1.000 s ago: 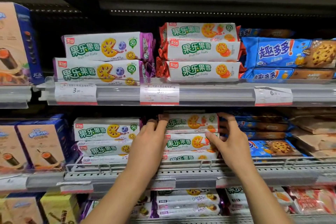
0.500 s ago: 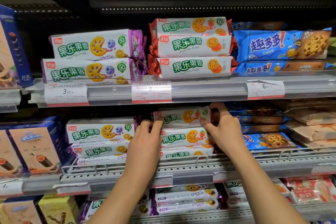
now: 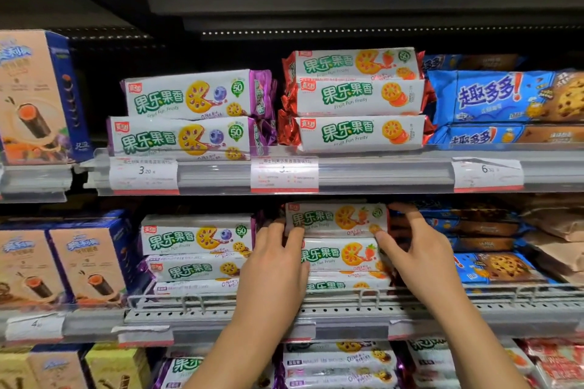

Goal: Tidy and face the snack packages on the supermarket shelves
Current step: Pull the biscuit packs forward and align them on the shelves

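The top cookie pack (image 3: 336,219) sat on a pile of the same packs on the middle shelf (image 3: 474,306), just under the price strip of the shelf above. Both hands were on it. The left hand (image 3: 275,265) had its fingers bent against the pack's left end. The right hand (image 3: 414,249) pinched the right end, with fingers curled over the top corner and the thumb pressed on the front.

The pack looked light and long. Its wrapper looked thin, shiny and a bit slippery. The cookies inside could probably break, so a soft squeeze would be best. Holding it at both short ends looked like a good way to slide it straight. A hard push in the middle might crush it.

The second pack (image 3: 339,257) lay right under it and could slip along with it.

A low wire fence (image 3: 316,295) ran along the near edge of the shelf and would stop packs from falling off. To the left was a pile of blueberry packs (image 3: 196,237), touching or nearly so. To the right were blue cookie packs (image 3: 493,268), close by. There was little room above the top pack, so it would likely need to slide, not lift.

Far left stood tall boxes (image 3: 85,262). The shelf above held more packs (image 3: 357,101), neat and facing out.
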`<state>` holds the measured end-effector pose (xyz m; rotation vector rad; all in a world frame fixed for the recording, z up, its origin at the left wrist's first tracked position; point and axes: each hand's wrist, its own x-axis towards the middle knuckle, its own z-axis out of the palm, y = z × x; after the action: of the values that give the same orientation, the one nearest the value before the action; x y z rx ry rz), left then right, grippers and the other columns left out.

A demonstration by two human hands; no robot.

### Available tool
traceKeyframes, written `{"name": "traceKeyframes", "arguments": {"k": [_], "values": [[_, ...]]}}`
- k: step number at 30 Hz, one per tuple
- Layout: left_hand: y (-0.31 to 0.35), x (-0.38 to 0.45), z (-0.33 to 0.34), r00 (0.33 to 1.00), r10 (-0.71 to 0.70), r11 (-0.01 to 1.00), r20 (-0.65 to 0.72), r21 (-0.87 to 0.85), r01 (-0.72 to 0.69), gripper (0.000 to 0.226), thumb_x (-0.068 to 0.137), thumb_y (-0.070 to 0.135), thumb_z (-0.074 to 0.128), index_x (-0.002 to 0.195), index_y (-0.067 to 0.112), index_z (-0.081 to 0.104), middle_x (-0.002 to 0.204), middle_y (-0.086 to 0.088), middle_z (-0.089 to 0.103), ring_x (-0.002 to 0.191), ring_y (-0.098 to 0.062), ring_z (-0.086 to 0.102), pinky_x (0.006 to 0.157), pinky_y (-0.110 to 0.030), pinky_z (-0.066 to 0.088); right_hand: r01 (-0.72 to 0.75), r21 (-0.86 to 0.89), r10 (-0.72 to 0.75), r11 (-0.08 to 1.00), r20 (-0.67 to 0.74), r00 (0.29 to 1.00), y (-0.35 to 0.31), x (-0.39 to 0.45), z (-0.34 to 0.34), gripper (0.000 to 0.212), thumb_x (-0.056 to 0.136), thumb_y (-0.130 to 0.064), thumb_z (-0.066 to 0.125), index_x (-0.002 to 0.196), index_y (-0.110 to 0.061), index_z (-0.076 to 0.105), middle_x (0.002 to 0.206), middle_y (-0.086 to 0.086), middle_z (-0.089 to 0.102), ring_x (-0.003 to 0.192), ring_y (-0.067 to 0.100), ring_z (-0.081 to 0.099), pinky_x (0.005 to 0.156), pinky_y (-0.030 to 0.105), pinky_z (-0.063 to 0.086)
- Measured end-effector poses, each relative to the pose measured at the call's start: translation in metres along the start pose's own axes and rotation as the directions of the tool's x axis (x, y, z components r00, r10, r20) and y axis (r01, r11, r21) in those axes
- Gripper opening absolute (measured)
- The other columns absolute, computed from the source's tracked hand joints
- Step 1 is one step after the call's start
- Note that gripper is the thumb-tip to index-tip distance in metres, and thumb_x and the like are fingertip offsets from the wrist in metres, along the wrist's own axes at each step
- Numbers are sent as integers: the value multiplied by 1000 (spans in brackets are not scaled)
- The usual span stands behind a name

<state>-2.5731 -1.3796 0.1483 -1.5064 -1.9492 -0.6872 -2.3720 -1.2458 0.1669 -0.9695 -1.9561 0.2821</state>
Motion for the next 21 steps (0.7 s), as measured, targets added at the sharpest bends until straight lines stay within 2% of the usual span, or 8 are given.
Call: {"name": "traceKeyframes", "arguments": {"k": [3,5,7,9,13,17,19,21], "values": [[3,-4,-11,999,5,999,-39,-47,-7,47,76,29,83,117,18,63,116,-4,57,109,-25,59,65,-31,58,14,-22,-15,1000,-46,999,2,-14,0,46,93,-36,69,135,-25,52,84,-7,64,76,23,64,64,33,40],[3,-5,-26,992,43,994,-119,-97,-55,31,84,25,76,113,19,67,122,-2,60,117,-23,58,73,-32,60,65,-64,-74,996,-141,987,2,-23,-1,35,96,-31,66,128,-20,60,106,-3,70,89,24,68,72,33,48],[0,-1,-53,960,80,981,-269,-149,-124,16,90,22,68,106,20,71,122,1,65,116,-19,59,83,-31,56,183,-83,-198,980,-246,949,-7,-28,-9,31,94,-33,57,115,-14,68,104,-1,72,88,19,69,78,24,48],[-9,7,-88,900,82,971,-428,-167,-168,14,91,17,66,102,16,75,112,2,69,107,-19,63,87,-29,52,312,-93,-325,946,-322,889,-28,-27,-20,27,93,-28,55,103,-10,74,95,-1,72,85,10,64,84,11,42],[-53,37,-158,794,-33,987,-607,-147,-71,17,92,10,64,105,7,74,104,-4,69,97,-21,64,86,-33,51,495,-86,-483,865,-412,772,-87,-3,-47,16,91,-14,63,93,-6,76,89,3,74,84,10,61,86,12,42],[-109,70,-197,859,-225,972,-461,-49,228,40,91,21,66,130,13,59,127,-11,59,117,-33,55,97,-40,40,651,-107,-630,751,-412,659,-152,39,-59,14,93,-15,65,97,-7,75,92,2,74,84,18,69,76,30,53],[-123,81,-210,869,-333,935,-366,-12,353,55,89,30,69,139,14,52,135,-13,57,124,-37,52,99,-49,42,678,-117,-666,726,-366,650,-183,63,-57,17,95,-23,63,102,-12,73,96,1,74,87,22,69,71,43,55],[-130,87,-219,868,-427,895,-255,19,446,68,89,42,71,146,16,45,137,-12,59,125,-37,54,97,-51,45,676,-148,-685,722,-294,667,-211,85,-50,24,94,-34,61,109,-18,69,104,0,71,95,25,67,73,45,55]]}}
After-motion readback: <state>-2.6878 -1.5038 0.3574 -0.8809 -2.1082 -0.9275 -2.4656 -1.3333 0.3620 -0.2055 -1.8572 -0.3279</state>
